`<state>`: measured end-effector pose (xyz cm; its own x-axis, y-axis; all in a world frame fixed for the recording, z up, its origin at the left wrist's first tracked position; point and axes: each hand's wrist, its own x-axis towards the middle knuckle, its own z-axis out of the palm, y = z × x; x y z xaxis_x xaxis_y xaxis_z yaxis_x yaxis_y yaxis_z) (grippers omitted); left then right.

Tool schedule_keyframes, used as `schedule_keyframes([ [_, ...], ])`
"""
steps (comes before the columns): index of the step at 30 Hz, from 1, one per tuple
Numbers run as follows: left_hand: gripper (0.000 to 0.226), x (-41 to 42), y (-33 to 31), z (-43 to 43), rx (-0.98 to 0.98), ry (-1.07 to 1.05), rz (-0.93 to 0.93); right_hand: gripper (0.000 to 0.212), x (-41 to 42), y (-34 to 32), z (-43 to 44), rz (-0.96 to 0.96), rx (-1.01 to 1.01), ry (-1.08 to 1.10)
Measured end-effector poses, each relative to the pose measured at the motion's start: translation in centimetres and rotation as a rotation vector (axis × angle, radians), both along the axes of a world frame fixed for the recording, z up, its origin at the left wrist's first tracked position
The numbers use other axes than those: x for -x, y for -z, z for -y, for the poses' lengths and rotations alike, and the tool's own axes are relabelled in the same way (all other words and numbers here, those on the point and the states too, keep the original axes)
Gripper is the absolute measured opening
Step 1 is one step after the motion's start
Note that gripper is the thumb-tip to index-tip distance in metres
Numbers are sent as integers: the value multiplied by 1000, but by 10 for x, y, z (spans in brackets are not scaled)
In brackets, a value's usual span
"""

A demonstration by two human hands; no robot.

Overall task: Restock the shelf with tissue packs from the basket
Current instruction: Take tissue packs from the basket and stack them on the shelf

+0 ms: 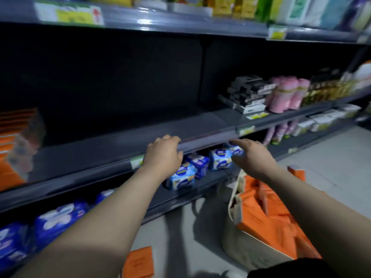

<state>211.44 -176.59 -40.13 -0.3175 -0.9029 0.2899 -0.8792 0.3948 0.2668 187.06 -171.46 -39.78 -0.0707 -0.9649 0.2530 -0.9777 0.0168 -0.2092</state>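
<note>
Orange tissue packs (263,213) fill a cream fabric basket (236,243) on the floor at lower right. More orange packs (12,149) are stacked at the left end of the dark middle shelf (124,137). My left hand (162,155) hovers at that shelf's front edge with its fingers loosely curled and holds nothing. My right hand (251,155) reaches forward beside it, fingers extended, just in front of the blue packs on the lower shelf; it holds nothing. The view is motion-blurred.
Blue and white packs (182,179) line the lower shelf. Black boxes (247,95) and pink rolls (285,95) stand on the right of the middle shelf. Two loose orange packs lie on the floor (138,263), (297,172).
</note>
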Motion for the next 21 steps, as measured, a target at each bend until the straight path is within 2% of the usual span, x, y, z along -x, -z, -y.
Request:
schedule_keyframes([
  [7,33,111,36,-6,-84,193,35,55,102,32,-50,89,-112,288],
  [14,34,175,96,-29,-288,277,190,57,146,63,-80,123,-270,346],
  [21,53,211,135,-33,-567,301,406,57,166,84,-88,101,-335,356],
])
